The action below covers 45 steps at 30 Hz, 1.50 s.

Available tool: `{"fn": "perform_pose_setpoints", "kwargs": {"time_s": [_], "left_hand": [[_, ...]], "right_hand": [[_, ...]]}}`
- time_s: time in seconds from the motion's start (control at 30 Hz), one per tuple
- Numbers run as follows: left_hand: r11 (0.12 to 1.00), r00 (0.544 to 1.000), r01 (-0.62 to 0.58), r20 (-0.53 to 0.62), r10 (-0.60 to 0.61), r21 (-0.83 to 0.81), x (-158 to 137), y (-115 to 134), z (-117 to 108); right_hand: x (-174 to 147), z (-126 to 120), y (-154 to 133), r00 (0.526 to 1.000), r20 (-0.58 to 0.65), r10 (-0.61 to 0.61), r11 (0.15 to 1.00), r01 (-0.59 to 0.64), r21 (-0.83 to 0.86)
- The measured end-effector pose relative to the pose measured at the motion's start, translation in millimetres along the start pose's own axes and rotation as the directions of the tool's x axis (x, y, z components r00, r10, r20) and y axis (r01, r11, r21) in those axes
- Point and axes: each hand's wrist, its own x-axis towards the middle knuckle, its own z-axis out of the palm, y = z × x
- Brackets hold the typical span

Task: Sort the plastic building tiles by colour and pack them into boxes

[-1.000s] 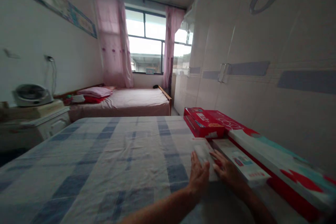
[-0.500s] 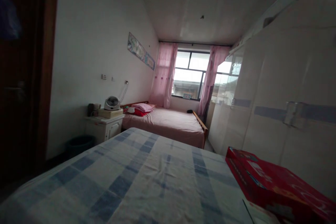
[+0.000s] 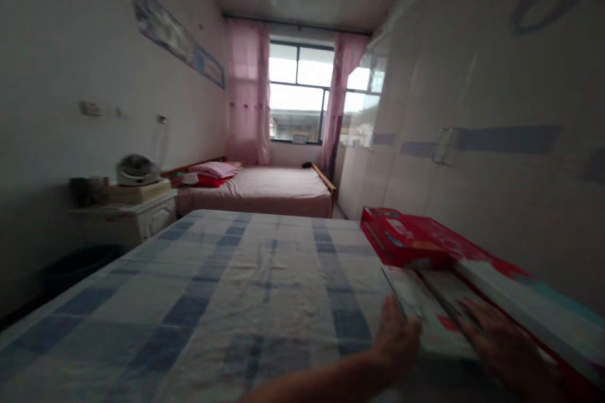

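A white flat box (image 3: 425,312) with a small red patch lies on the checked bed cover, near its right edge. My left hand (image 3: 397,337) is at the left side of this box, fingers stretched out and apart. My right hand (image 3: 503,343) reaches over from the right, blurred, its fingers extended on or just above a second pale box (image 3: 454,289) with a dark edge. Whether either hand presses on a box cannot be made out. Just beyond them sits a large red box (image 3: 420,233) with white print.
The blue-and-white checked bed cover (image 3: 265,302) spreads before me. A long white box (image 3: 515,296) lies at the right, below a white wardrobe (image 3: 425,101). Farther off are a pink bed (image 3: 278,189), a window (image 3: 302,85), and a nightstand (image 3: 155,214) with a fan (image 3: 137,170).
Both hands have come into view at the lower right. The view has turned right and down, so the white boxes beside the red box now show.
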Motion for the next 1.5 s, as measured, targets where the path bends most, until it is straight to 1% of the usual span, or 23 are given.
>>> {"fn": "perform_pose_setpoints", "kwargs": {"time_s": [0.03, 0.07, 0.1, 0.17, 0.2, 0.27, 0.37, 0.5, 0.6, 0.73, 0.9, 1.03, 1.17, 1.23, 1.27, 1.3, 1.33, 1.37, 1.4, 1.43, 1.47, 1.5], "left_hand": [[0.998, 1.0, 0.021, 0.006, -0.022, 0.064, -4.5, 2.9, -6.5], [0.996, 1.0, 0.006, 0.014, -0.008, 0.091, -6.1, 4.7, -11.1], [0.996, 1.0, -0.026, 0.011, 0.025, 0.084, -6.0, 5.2, -13.8], [0.995, 0.997, -0.071, 0.02, 0.069, 0.072, -4.3, 3.4, -14.1], [0.993, 0.995, -0.097, 0.03, 0.095, 0.064, -4.0, 1.8, -12.7], [0.992, 0.993, -0.113, 0.031, 0.112, 0.064, -5.0, -0.9, -8.6], [0.99, 0.996, -0.087, 0.017, 0.086, 0.108, -7.5, -0.7, -2.5], [0.981, 0.998, -0.056, 0.032, 0.051, 0.187, -8.7, 6.2, 2.0], [0.983, 0.999, -0.045, 0.025, 0.041, 0.181, -10.4, 11.3, 2.7], [0.983, 0.999, -0.039, 0.043, 0.031, 0.18, -12.3, 15.1, 3.1], [0.978, 0.999, -0.022, 0.043, 0.013, 0.207, -10.7, 14.5, 9.6], [0.972, 0.998, -0.04, 0.047, 0.03, 0.231, -10.8, 12.8, 17.3], [0.97, 0.999, -0.032, 0.043, 0.022, 0.241, -5.9, 10.2, 19.3], [0.969, 0.999, -0.025, 0.032, 0.017, 0.245, -5.1, 12.5, 15.1], [0.966, 0.999, -0.036, 0.019, 0.032, 0.255, -7.8, 16.4, 11.7], [0.961, 0.997, -0.075, 0.014, 0.073, 0.267, -13.7, 22.9, 7.6], [0.952, 0.991, -0.131, 0.022, 0.13, 0.277, -23.5, 32.5, 2.9], [0.933, 0.974, -0.225, 0.055, 0.219, 0.279, -37.2, 45.2, -2.1], [0.912, 0.942, -0.332, 0.135, 0.307, 0.241, -54.1, 60.4, -7.8], [0.899, 0.904, -0.4, 0.239, 0.355, 0.178, -72.8, 77.3, -14.4], [0.883, 0.843, -0.457, 0.369, 0.392, 0.106, -91.8, 94.6, -22.4], [0.87, 0.777, -0.492, 0.472, 0.417, 0.042, -109.3, 110.6, -32.1]], "right_hand": [[-6.1, -7.8, -1.7, 0.998, 0.041, 0.045, 0.997, -0.043, -0.057], [-10.3, -14.6, -5.1, 0.994, 0.053, 0.098, 0.989, -0.091, -0.118], [-13.0, -20.2, -9.4, 0.987, 0.047, 0.151, 0.975, -0.141, -0.173], [-15.4, -27.6, -18.6, 0.976, 0.045, 0.212, 0.951, -0.196, -0.24], [-16.2, -29.8, -22.6, 0.971, 0.055, 0.233, 0.944, -0.212, -0.251], [-18.1, -32.5, -28.9, 0.959, 0.074, 0.272, 0.934, -0.245, -0.261], [-20.8, -33.8, -33.5, 0.946, 0.097, 0.311, 0.926, -0.278, -0.255], [-19.4, -32.6, -34.8, 0.944, 0.105, 0.313, 0.931, -0.283, -0.231], [-16.9, -31.7, -36.1, 0.947, 0.106, 0.303, 0.932, -0.272, -0.239], [-16.3, -33.6, -39.6, 0.947, 0.11, 0.301, 0.933, -0.269, -0.241], [-20.6, -42.5, -46.0, 0.946, 0.105, 0.306, 0.93, -0.273, -0.245], [-25.2, -49.8, -46.9, 0.941, 0.12, 0.316, 0.928, -0.281, -0.243], [-25.4, -48.4, -42.7, 0.944, 0.125, 0.306, 0.933, -0.271, -0.237], [-24.1, -46.8, -40.5, 0.951, 0.106, 0.289, 0.939, -0.26, -0.226], [-23.8, -47.2, -39.7, 0.96, 0.079, 0.269, 0.946, -0.248, -0.211], [-24.3, -48.9, -38.9, 0.97, 0.034, 0.242, 0.955, -0.232, -0.186], [-25.9, -52.1, -38.1, 0.977, -0.027, 0.212, 0.965, -0.214, -0.153], [-28.8, -56.8, -37.2, 0.978, -0.097, 0.184, 0.974, -0.195, -0.118], [-32.9, -62.8, -35.9, 0.972, -0.167, 0.163, 0.98, -0.179, -0.086], [-38.4, -69.6, -34.3, 0.963, -0.225, 0.151, 0.984, -0.168, -0.058], [-44.8, -77.0, -32.2, 0.951, -0.27, 0.148, 0.986, -0.163, -0.037], [-51.9, -84.4, -29.8, 0.942, -0.298, 0.152, 0.986, -0.167, -0.023]]}}
